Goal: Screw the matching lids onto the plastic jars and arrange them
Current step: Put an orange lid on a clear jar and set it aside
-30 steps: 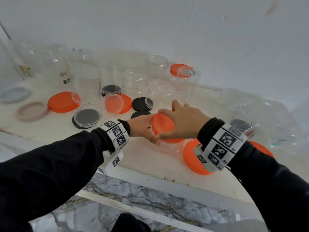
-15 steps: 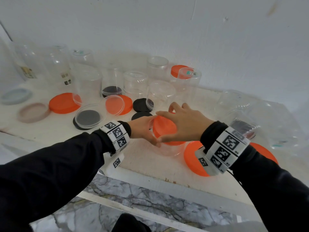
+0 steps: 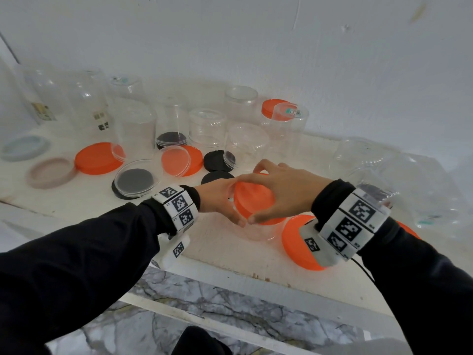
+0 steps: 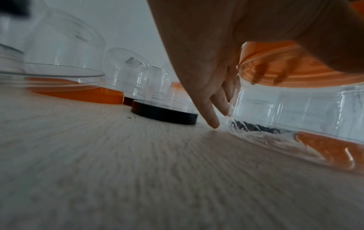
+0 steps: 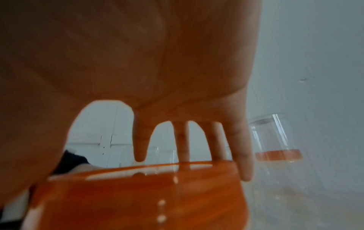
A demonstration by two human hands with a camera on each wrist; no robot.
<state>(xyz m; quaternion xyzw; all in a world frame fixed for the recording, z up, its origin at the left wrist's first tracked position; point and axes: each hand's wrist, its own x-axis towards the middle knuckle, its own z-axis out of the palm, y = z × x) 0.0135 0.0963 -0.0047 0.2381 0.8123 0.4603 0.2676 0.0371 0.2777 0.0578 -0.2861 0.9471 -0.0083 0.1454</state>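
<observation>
Step in hand, by the look of it: screwing an orange lid (image 3: 252, 201) onto a short clear jar (image 3: 258, 230) at the near middle of the white surface (image 3: 217, 254). Right hand (image 3: 286, 190) over the lid, fingers (image 5: 243, 155) spread and curled down around the rim, thumb at the near edge. Left hand (image 3: 217, 198) against the jar's 9 o'clock side, fingers (image 4: 211, 115) extended down along the clear wall, steadying it; tips touching the wall near its base. Lid tilted rather than level in the head view, so probably not yet seated on the thread.

Next move, as a judgement: levelling the lid, turning it clockwise with the right hand while bracing the jar with the left, then setting the closed jar among the others. Risk of cross-threading if turned while tilted; thin clear wall likely to flex under a hard squeeze.

Jar in hand: apparently empty. At 12 o'clock, a cluster of clear jars (image 3: 207, 129), several mouth-down, all seemingly empty; one standing over a black lid (image 3: 171, 139). At 10 o'clock, loose orange lids (image 3: 98, 158), black lids (image 3: 217, 160) and a shallow clear dish (image 3: 135, 178) over a dark disc. At 3 o'clock, another orange lid (image 3: 294, 242) under the right wrist, and crumpled clear containers (image 3: 409, 180) beyond.
</observation>
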